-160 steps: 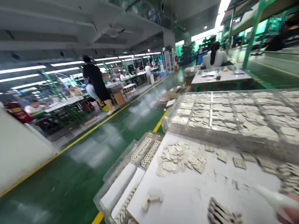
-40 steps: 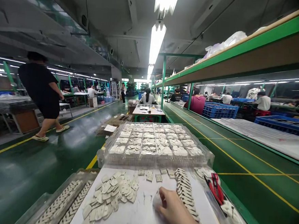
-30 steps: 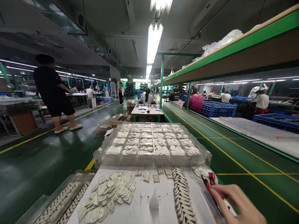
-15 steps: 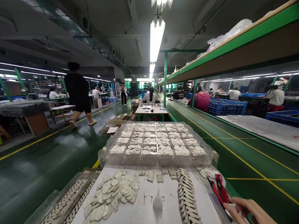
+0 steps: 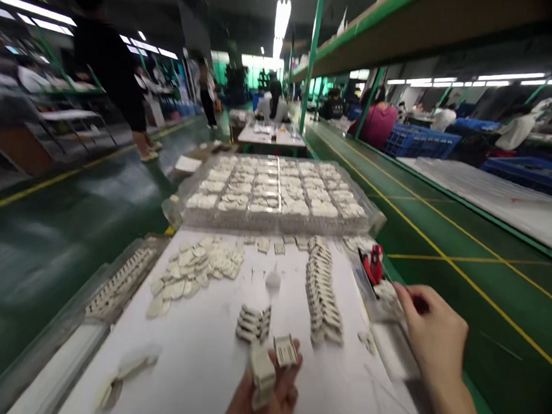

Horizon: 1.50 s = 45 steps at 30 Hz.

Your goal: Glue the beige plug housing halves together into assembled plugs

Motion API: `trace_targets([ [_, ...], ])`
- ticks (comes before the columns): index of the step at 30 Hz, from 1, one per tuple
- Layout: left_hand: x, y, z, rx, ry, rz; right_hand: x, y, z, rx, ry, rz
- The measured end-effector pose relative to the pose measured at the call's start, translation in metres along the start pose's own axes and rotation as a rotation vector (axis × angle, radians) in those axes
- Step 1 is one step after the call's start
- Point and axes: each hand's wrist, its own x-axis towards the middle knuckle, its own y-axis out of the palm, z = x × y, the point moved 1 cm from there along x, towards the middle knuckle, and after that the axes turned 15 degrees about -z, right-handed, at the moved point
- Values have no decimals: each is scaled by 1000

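our part-open left hand (image 5: 279, 399) cups stacked off-white pieces (image 5: 260, 376) together above the white board (image 5: 188, 377), while our half-curled right hand (image 5: 430, 331), its hold unclear, sits near a red-handled tool (image 5: 373, 264).

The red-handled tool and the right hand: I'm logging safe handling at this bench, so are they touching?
Apart. The head view shows the right hand to the right of the red-handled tool, with white pieces lying in the gap between them.

No text, label, brand or number can be read anywhere. The small rectangular pieces (image 5: 264, 246) on the white counter (image 5: 189, 365) carry faint marks, too blurred to make out, and the red-handled tool (image 5: 373, 264) shows nothing legible.
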Motion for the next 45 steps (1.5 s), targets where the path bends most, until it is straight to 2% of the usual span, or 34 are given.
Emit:
trace_targets([
  [1,1,-2,2,-45,-9,18,0,-1,1,15,-3,7],
  [3,2,-2,5,-124,-9,183,-1,0,2,46,25,3],
  [5,3,1,7,-141,-14,235,-2,0,1,75,50,-8],
  [6,2,3,7,-140,-8,233,-3,-1,0,81,52,3],
  [8,0,8,7,-128,12,150,-2,-6,2,92,52,-22],
  [9,-2,10,8,-123,30,84,-1,-11,4,109,57,-115],
  [12,-6,18,9,-87,62,-94,1,-30,18,323,143,-601],
  [13,-6,21,9,-69,64,-132,0,-34,25,440,201,-699],
  [14,-7,23,9,-57,75,-158,-2,-36,34,558,269,-707],
  [16,-6,25,9,-45,88,-189,-13,-34,56,730,413,-553],
  [18,-6,26,9,-45,97,-185,-31,-26,78,831,524,-344],
  [21,-6,25,11,-63,99,-149,-61,-14,105,947,629,-79],
  [23,-5,25,11,-93,89,-132,-76,-10,117,995,660,25],
  [28,-6,34,6,-250,31,-168,-92,-9,133,1047,610,140],
  [34,-12,44,3,-454,-16,-280,-104,-9,143,1044,540,159],
  [45,-18,50,8,-481,-54,-261,-110,-12,144,1018,494,197],
])
